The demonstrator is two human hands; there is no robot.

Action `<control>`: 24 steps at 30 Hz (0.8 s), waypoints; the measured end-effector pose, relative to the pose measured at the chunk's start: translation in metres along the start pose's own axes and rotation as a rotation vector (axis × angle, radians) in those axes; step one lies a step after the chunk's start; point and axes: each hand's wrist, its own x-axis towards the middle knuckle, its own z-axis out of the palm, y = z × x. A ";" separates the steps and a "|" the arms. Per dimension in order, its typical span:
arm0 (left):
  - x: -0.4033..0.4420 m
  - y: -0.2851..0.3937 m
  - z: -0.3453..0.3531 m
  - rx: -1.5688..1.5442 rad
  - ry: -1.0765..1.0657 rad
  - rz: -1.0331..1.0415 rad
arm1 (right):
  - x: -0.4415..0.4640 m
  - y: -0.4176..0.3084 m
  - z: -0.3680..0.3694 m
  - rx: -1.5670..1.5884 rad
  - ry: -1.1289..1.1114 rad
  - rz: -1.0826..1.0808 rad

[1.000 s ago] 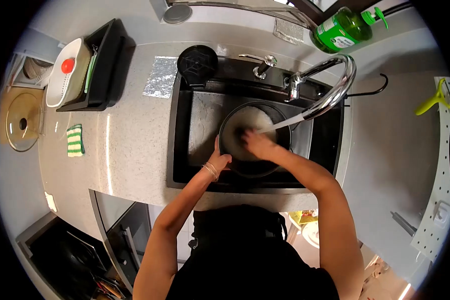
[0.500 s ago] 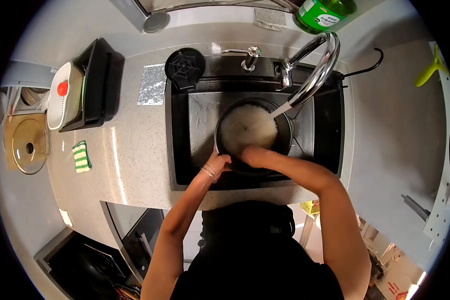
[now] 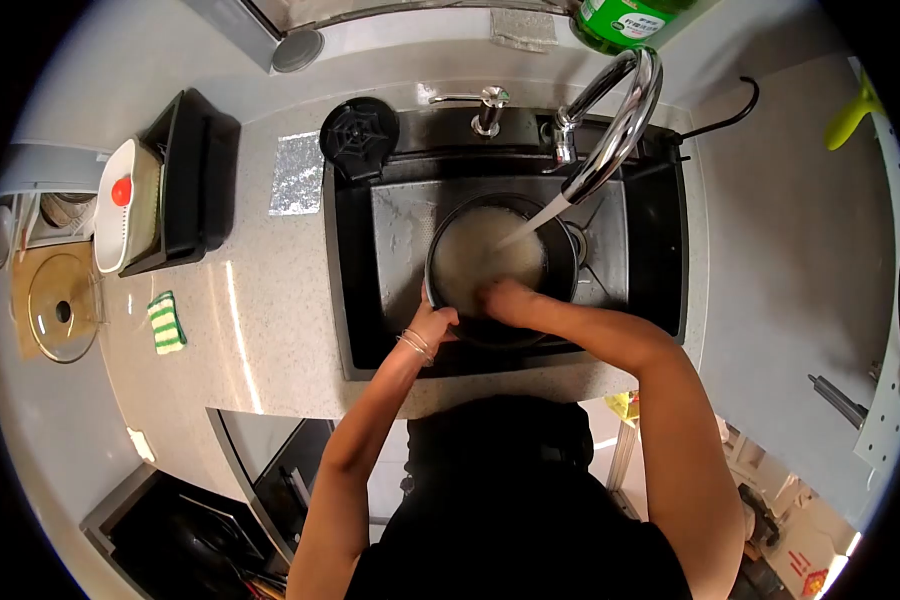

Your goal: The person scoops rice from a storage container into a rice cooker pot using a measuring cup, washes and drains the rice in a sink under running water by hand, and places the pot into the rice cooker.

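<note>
A round dark pot (image 3: 562,262) sits in the black sink (image 3: 400,215), holding cloudy, whitish water (image 3: 485,245). Water streams into it from the curved chrome faucet (image 3: 625,125). My left hand (image 3: 433,322) grips the pot's lower left rim, and a bracelet circles that wrist. My right hand (image 3: 508,302) is inside the pot near its lower edge, with its fingertips down in the cloudy water, so their pose is hidden.
Left of the sink lie a silver foil sheet (image 3: 297,175), a green-striped cloth (image 3: 167,322) and a black rack (image 3: 185,190) beside a white basket (image 3: 120,225). A black drain cover (image 3: 360,135) rests at the sink's back left corner. A green bottle (image 3: 625,22) stands behind.
My right hand has moved from the middle of the pot to its lower edge. My left hand still holds the rim. The view has shifted a little.
</note>
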 end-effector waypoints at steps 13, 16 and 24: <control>-0.003 0.010 0.009 -0.084 0.032 -0.026 | 0.013 0.031 -0.006 0.385 -0.097 0.981; 0.012 0.001 0.011 -0.073 -0.003 -0.041 | 0.003 0.008 -0.023 0.471 -0.091 0.757; 0.013 -0.004 0.006 -0.107 0.026 0.007 | 0.029 0.060 -0.023 2.106 0.714 0.876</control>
